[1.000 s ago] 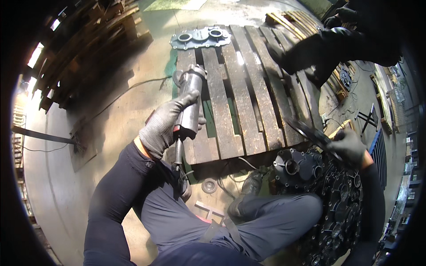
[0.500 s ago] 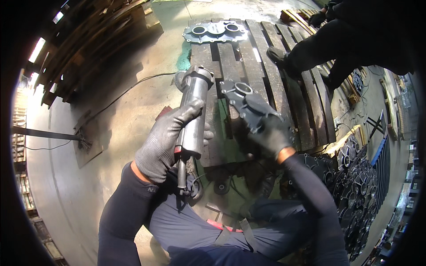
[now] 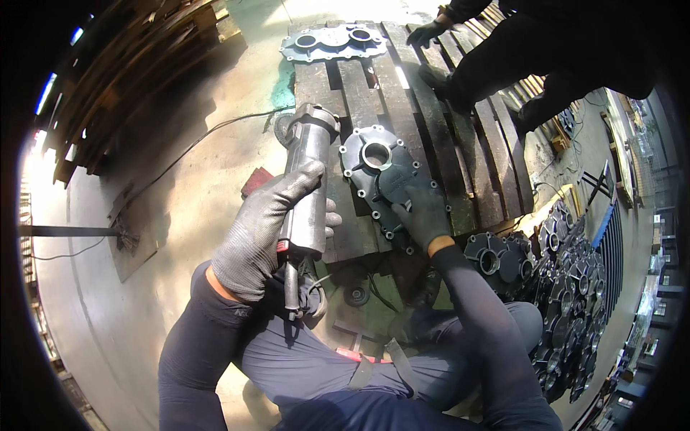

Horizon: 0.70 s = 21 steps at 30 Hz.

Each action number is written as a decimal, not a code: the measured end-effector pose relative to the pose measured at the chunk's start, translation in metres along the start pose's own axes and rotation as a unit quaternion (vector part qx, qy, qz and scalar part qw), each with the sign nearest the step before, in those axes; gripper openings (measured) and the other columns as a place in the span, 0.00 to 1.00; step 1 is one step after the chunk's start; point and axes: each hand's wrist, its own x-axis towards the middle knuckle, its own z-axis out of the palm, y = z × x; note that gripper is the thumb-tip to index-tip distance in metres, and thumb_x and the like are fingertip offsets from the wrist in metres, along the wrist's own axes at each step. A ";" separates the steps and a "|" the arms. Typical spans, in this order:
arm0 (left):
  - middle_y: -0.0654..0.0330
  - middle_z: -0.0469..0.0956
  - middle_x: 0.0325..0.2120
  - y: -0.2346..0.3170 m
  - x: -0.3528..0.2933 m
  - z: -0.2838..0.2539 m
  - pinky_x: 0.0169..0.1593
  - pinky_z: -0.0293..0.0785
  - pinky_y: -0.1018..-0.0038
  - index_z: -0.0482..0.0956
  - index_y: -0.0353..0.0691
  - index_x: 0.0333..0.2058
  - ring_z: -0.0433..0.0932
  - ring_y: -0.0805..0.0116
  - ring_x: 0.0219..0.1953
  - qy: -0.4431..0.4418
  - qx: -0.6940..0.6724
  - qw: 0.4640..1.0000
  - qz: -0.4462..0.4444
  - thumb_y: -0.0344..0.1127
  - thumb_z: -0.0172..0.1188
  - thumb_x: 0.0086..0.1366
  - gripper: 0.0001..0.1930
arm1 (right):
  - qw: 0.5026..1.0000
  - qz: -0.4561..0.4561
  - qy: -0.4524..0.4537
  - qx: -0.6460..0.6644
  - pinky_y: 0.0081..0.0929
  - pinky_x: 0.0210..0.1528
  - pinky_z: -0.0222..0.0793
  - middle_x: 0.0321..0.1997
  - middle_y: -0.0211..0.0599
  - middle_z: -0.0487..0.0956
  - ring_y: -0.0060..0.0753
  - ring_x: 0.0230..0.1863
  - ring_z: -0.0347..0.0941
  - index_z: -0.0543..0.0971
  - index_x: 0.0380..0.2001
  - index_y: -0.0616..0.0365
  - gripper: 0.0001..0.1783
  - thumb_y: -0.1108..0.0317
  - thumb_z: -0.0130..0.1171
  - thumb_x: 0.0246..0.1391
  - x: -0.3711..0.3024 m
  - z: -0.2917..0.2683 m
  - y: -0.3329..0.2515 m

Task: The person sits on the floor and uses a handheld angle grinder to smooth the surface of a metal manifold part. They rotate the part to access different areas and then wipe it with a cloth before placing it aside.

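My gloved left hand (image 3: pixel 262 230) is wrapped around the grey cylindrical body of an angle grinder (image 3: pixel 310 154), held up over the near left side of the pallet. The grinder's disc (image 3: pixel 282 129) faces left at its far end, and its cord end points toward my lap. My gloved right hand (image 3: pixel 422 212) grips the near right part of a dark cast metal cover (image 3: pixel 359 176). This cover lies face up on the pallet, or just over it, with one round hole and small bolt lugs along its rim. My fingertips are partly hidden.
A second, lighter metal cover (image 3: pixel 333 44) lies at the far end of the wooden pallet (image 3: pixel 420 147). Another person's gloved hand (image 3: pixel 428 34) and legs are at the far right. Many castings (image 3: pixel 568 302) are piled at right. A cable (image 3: pixel 230 129) crosses the floor at left.
The dark cover has turned from tilted to flat, its full face now showing, with my right hand moved slightly left. The other person's hand has come over the pallet. My left hand still holds the grinder.
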 end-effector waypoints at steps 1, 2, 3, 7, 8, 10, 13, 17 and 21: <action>0.47 0.86 0.41 0.002 0.001 0.001 0.37 0.91 0.68 0.76 0.31 0.63 0.92 0.58 0.37 -0.003 0.004 1.000 -0.002 0.51 0.71 0.76 0.30 | 1.000 -0.002 0.009 0.021 0.53 0.60 0.75 0.54 0.49 0.85 0.58 0.56 0.81 0.84 0.56 0.56 0.29 0.50 0.76 0.58 0.015 0.002 0.002; 0.47 0.86 0.41 0.002 0.007 0.000 0.38 0.91 0.67 0.76 0.31 0.62 0.92 0.58 0.37 -0.015 0.001 1.000 -0.013 0.52 0.71 0.76 0.31 | 0.998 0.011 -0.033 0.057 0.55 0.61 0.74 0.55 0.52 0.86 0.57 0.57 0.83 0.82 0.59 0.54 0.31 0.46 0.72 0.60 0.033 0.010 0.004; 0.47 0.86 0.40 0.000 0.010 0.000 0.38 0.92 0.67 0.76 0.30 0.61 0.91 0.58 0.37 -0.029 -0.007 0.999 -0.021 0.53 0.72 0.75 0.32 | 0.998 0.010 -0.028 0.062 0.55 0.61 0.75 0.54 0.52 0.86 0.58 0.56 0.83 0.83 0.59 0.54 0.30 0.47 0.71 0.60 0.043 0.019 0.002; 0.40 0.85 0.42 -0.003 0.011 -0.007 0.41 0.94 0.60 0.67 0.27 0.64 0.91 0.50 0.39 -0.040 -0.019 0.998 -0.036 0.42 0.68 0.77 0.30 | 0.995 0.054 -0.070 0.050 0.54 0.63 0.76 0.53 0.52 0.87 0.59 0.57 0.83 0.85 0.55 0.55 0.27 0.46 0.70 0.63 0.093 0.053 -0.038; 0.41 0.85 0.43 -0.005 0.010 -0.003 0.41 0.94 0.61 0.68 0.28 0.64 0.91 0.51 0.39 -0.047 -0.021 0.998 -0.044 0.42 0.68 0.77 0.29 | 0.995 0.064 -0.059 0.045 0.54 0.62 0.76 0.53 0.52 0.87 0.58 0.57 0.83 0.85 0.56 0.56 0.27 0.47 0.70 0.63 0.100 0.068 -0.029; 0.43 0.85 0.43 -0.002 0.006 0.004 0.42 0.93 0.62 0.68 0.30 0.64 0.91 0.53 0.40 -0.049 -0.008 0.997 -0.057 0.43 0.68 0.78 0.28 | 0.990 0.090 -0.103 -0.022 0.54 0.61 0.76 0.53 0.50 0.88 0.59 0.57 0.83 0.86 0.54 0.55 0.27 0.44 0.67 0.65 0.120 0.076 -0.035; 0.45 0.85 0.43 0.006 0.001 0.003 0.42 0.93 0.63 0.68 0.30 0.64 0.91 0.54 0.41 -0.029 0.010 0.997 -0.064 0.45 0.69 0.78 0.29 | 0.985 0.077 -0.128 -0.086 0.53 0.60 0.76 0.51 0.47 0.89 0.57 0.59 0.83 0.86 0.52 0.54 0.26 0.43 0.66 0.65 0.143 0.098 -0.049; 0.56 0.82 0.39 0.017 0.001 0.007 0.39 0.89 0.70 0.70 0.36 0.62 0.88 0.67 0.37 -0.025 0.031 0.997 -0.071 0.52 0.72 0.75 0.31 | 0.973 0.188 -0.114 -0.064 0.52 0.64 0.69 0.53 0.43 0.89 0.50 0.62 0.81 0.88 0.49 0.50 0.21 0.45 0.63 0.69 0.156 0.114 -0.059; 0.57 0.81 0.40 0.023 0.009 0.002 0.39 0.88 0.70 0.70 0.36 0.62 0.88 0.68 0.38 -0.032 0.032 0.994 -0.098 0.51 0.72 0.75 0.31 | 0.962 0.240 -0.123 -0.047 0.55 0.65 0.70 0.52 0.46 0.90 0.53 0.60 0.84 0.87 0.51 0.49 0.17 0.53 0.63 0.66 0.165 0.129 -0.048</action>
